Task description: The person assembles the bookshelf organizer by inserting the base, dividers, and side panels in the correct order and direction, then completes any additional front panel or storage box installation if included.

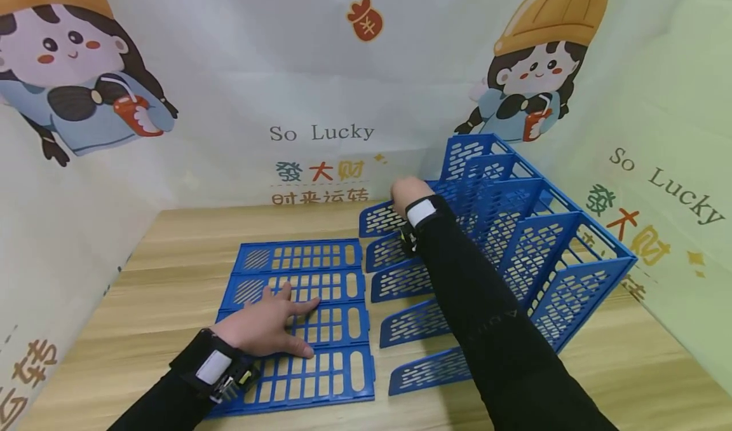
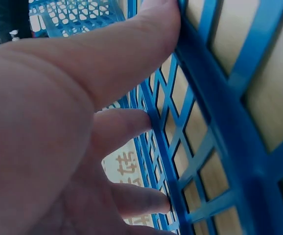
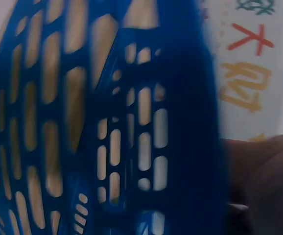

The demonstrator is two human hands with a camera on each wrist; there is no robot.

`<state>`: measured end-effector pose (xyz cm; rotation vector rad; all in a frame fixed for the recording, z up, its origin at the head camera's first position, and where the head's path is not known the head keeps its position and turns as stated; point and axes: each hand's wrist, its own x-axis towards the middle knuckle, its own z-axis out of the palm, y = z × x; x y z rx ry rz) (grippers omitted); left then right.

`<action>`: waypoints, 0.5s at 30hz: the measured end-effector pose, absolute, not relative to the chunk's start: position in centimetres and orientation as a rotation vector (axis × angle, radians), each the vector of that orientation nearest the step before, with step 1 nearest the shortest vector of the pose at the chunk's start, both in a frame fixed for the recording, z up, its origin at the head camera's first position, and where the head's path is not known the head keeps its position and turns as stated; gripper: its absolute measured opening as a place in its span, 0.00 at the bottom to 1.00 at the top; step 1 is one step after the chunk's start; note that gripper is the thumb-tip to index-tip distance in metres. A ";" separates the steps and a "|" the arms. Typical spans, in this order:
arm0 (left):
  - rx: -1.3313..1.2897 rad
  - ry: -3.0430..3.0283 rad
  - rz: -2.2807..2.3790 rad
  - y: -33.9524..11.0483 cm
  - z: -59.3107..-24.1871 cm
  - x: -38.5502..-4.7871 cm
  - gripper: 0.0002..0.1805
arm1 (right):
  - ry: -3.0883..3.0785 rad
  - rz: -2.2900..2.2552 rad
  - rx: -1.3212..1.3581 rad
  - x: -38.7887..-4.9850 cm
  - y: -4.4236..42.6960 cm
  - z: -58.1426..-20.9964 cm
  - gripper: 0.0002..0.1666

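A blue plastic file rack [image 1: 543,253] with several perforated upright dividers stands at the right, its lower divider ends reaching left. A flat blue lattice panel [image 1: 356,323] of hinged sections lies beside it and joins it along no seam I can make out. My left hand [image 1: 271,321] rests on that panel with fingers spread; the left wrist view shows its thumb and fingertips touching the lattice [image 2: 180,122]. At the rack's farthest divider [image 1: 374,220] my right hand [image 1: 410,193] grips with curled fingers, its fingertips hidden. In the right wrist view a perforated divider [image 3: 190,147] covers most of that hand.
The rack and panel lie on a wood-patterned tabletop [image 1: 189,246]. A printed white cloth [image 1: 229,88] hangs behind and along both sides, close behind my right hand and the rack.
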<state>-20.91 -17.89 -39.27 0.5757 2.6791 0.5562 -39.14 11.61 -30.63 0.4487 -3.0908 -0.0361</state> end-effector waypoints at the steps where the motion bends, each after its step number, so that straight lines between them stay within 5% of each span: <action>1: 0.584 2.680 0.554 -17.7 -39.1 -20.9 0.51 | -3.058 -0.020 0.441 -39.1 11.8 -30.8 0.14; 15: 0.569 2.697 0.507 -16.9 -39.2 -20.6 0.50 | -3.060 0.114 0.420 -38.1 11.4 -31.2 0.14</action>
